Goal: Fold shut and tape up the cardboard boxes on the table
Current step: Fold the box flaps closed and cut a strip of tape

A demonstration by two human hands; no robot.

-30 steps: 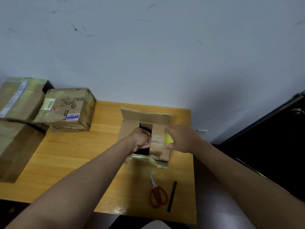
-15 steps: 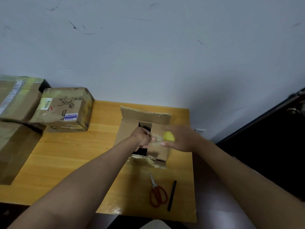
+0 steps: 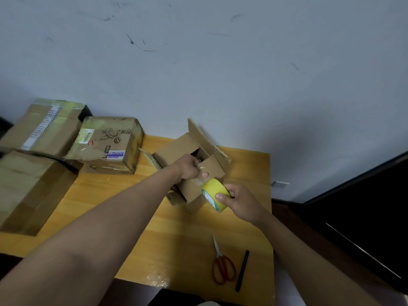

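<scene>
A small brown cardboard box (image 3: 176, 149) stands turned at an angle in the middle of the wooden table (image 3: 181, 235), its far flap upright and a dark gap still showing between the folded flaps. My left hand (image 3: 191, 167) rests on the box top and pinches the free end of clear tape against a flap. My right hand (image 3: 237, 199) grips a yellow tape roll (image 3: 215, 193) just off the box's near right corner. A short stretch of tape runs from the roll to my left fingers.
Red-handled scissors (image 3: 223, 267) and a black pen (image 3: 242, 270) lie near the table's front right edge. A taped box with printed labels (image 3: 106, 144) sits at the back left, with two larger boxes (image 3: 44, 127) (image 3: 28, 191) further left. A wall runs behind.
The box has swung round to sit at an angle. My right hand has pulled the yellow roll away from the box top toward me, drawing tape out. My left hand stays on the flaps.
</scene>
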